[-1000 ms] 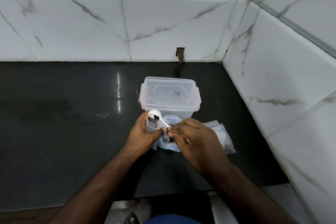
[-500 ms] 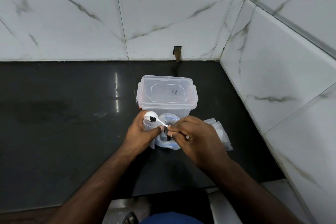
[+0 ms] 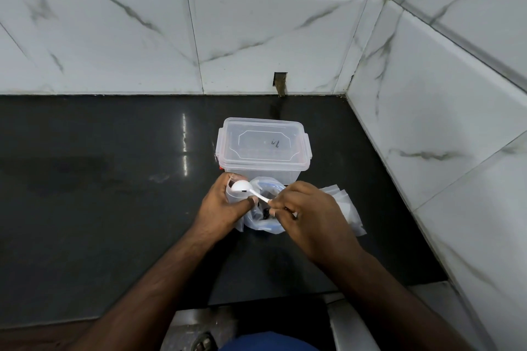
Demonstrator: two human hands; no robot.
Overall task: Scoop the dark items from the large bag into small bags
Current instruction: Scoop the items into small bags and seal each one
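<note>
My left hand (image 3: pixel 221 204) grips a small clear bag (image 3: pixel 231 196) upright by its mouth. My right hand (image 3: pixel 306 212) pinches the handle of a white plastic spoon (image 3: pixel 245 188). The spoon's bowl is turned over the small bag's mouth, its rounded back facing up. Between my hands lies the large clear bag (image 3: pixel 263 224) with a blue strip at its rim; a few dark items (image 3: pixel 266 212) show inside it. Most of the small bag is hidden by my left fingers.
A clear lidded plastic box (image 3: pixel 263 148) stands just behind my hands on the black counter (image 3: pixel 114 194). A stack of flat clear small bags (image 3: pixel 346 208) lies to the right. Marble-tiled walls (image 3: pixel 427 122) close the back and right side.
The spoon's bowl, which showed dark items facing up, has tipped over above the small bag; the items are no longer on it. Both hands stayed in place.
</note>
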